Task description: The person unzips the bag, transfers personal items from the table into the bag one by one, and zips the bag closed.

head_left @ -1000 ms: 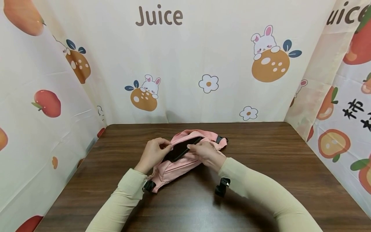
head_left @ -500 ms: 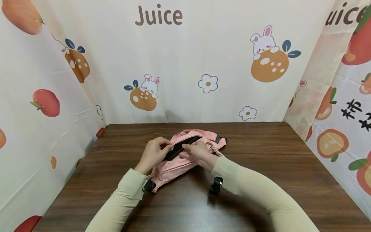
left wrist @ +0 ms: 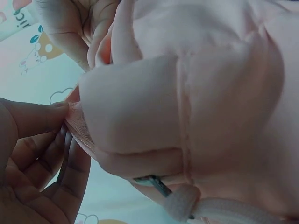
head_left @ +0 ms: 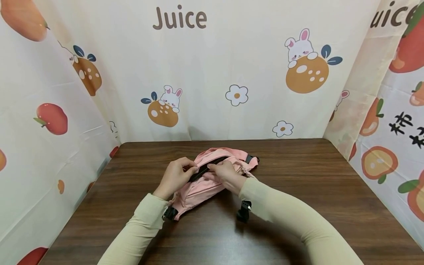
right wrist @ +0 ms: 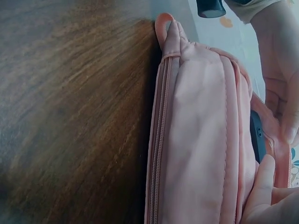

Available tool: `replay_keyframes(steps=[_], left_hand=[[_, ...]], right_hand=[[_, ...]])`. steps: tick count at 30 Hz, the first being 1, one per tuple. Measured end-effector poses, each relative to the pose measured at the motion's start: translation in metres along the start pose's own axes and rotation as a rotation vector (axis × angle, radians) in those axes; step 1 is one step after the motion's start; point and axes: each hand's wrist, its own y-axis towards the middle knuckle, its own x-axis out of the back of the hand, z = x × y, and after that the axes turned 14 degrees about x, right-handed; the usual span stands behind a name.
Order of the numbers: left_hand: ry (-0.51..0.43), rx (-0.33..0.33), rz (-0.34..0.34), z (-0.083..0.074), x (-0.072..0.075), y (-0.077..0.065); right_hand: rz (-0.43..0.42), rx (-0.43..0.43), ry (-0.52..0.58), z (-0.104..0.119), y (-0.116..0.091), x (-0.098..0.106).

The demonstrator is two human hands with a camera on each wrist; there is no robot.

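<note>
I see the pink bag (head_left: 202, 184) lying mid-tabletop (head_left: 298, 191), soft and floppy, so I'd grip it by the zipper edge. My left hand (head_left: 175, 176) pinches that edge open; my right hand (head_left: 223, 175) pinches the rigid, probably slick dark phone (head_left: 207, 167), half inside the pocket.

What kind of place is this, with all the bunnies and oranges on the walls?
Probably a small tabletop booth set up for filming, not a real room. Printed cloth with bunnies, fruit and the word Juice hangs on three sides of a dark wooden table, where two hands work on a pink waist bag.
</note>
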Motion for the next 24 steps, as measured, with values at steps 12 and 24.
replay_keyframes(steps=[12,24], left_hand=[[-0.012,0.038,0.019,0.0,0.001,0.0],[-0.018,0.082,0.02,0.003,0.002,0.002]], right_hand=[[0.025,-0.015,0.0,0.001,0.003,-0.002],[0.351,-0.091,-0.182,0.018,0.002,0.031]])
